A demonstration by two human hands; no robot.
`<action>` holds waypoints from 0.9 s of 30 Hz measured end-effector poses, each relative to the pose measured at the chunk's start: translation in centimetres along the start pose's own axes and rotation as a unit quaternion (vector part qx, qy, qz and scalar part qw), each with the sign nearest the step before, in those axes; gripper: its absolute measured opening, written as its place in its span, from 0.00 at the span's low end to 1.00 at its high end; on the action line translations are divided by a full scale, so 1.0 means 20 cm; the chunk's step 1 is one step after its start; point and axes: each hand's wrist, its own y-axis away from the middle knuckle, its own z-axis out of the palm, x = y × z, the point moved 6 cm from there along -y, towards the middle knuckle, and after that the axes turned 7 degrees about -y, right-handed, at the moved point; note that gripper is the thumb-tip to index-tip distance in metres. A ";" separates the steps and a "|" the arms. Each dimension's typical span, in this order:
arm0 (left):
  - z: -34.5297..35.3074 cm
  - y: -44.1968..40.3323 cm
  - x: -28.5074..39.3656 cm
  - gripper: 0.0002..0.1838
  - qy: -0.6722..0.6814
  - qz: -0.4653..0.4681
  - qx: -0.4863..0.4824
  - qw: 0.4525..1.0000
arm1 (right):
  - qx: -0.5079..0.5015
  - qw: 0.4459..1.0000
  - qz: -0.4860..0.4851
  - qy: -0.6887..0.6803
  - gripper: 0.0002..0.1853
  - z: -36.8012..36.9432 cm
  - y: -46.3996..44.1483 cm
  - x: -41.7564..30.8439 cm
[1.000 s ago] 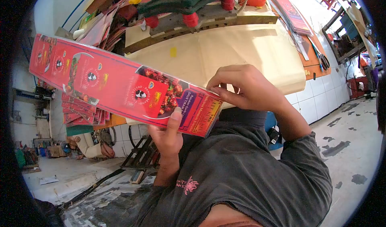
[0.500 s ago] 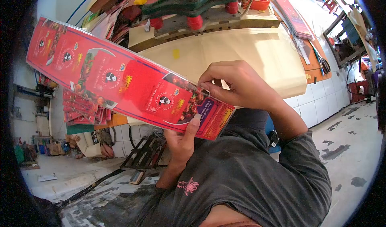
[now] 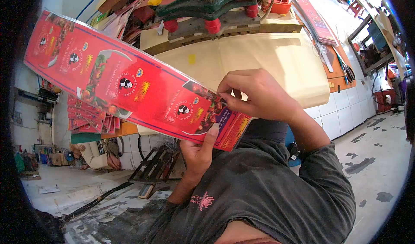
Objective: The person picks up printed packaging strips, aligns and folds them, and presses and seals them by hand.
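Patchy, scuffed grey workshop floor (image 3: 371,157) below & around; nearest, the person's own dark T-shirt (image 3: 268,179) w/ a pink print on the chest; just past it, left hand (image 3: 197,154) holds a long red printed strip (image 3: 151,92) near its right-hand end, thumb on the printed face, other fingers underneath, so that grip pinches it; right hand (image 3: 257,93) sits at the strip's upper edge, same end, grip pressed together, thumb & index apparently pinching the edge; can't tell if they've got one layer or several; strip is held up in the air, tilted, far end sticking out to the upper left w/ no hand on it.

Step in hand, I'd judge: fingertip handling of the strip's edge, left hand as support; next move prob. calls for a steady left thumb & a light touch from the right, b/c the long end is unsupported & could sag or swing.

Beyond & partly under the strip: pile of red strips (image 3: 91,119), lower left, on a green base; orange tabletop (image 3: 336,83), mostly under a cream sheet (image 3: 255,49); at the back, green metal frame (image 3: 203,8) w/ yellow knobs & red feet; to the right, scissors (image 3: 349,70), then more red strips (image 3: 314,17) lying flat, farther off.
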 end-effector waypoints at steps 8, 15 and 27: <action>0.02 0.01 -0.02 0.14 -0.022 0.011 0.025 0.999 | 0.053 0.997 0.010 0.063 0.05 0.03 0.04 -0.04; -0.08 -0.08 -0.08 0.16 0.206 -0.044 0.059 0.976 | 0.038 0.995 0.029 0.092 0.06 0.04 0.07 0.00; -0.03 -0.04 -0.11 0.16 0.115 -0.057 0.074 0.989 | 0.035 0.997 0.029 0.070 0.08 0.03 0.04 0.00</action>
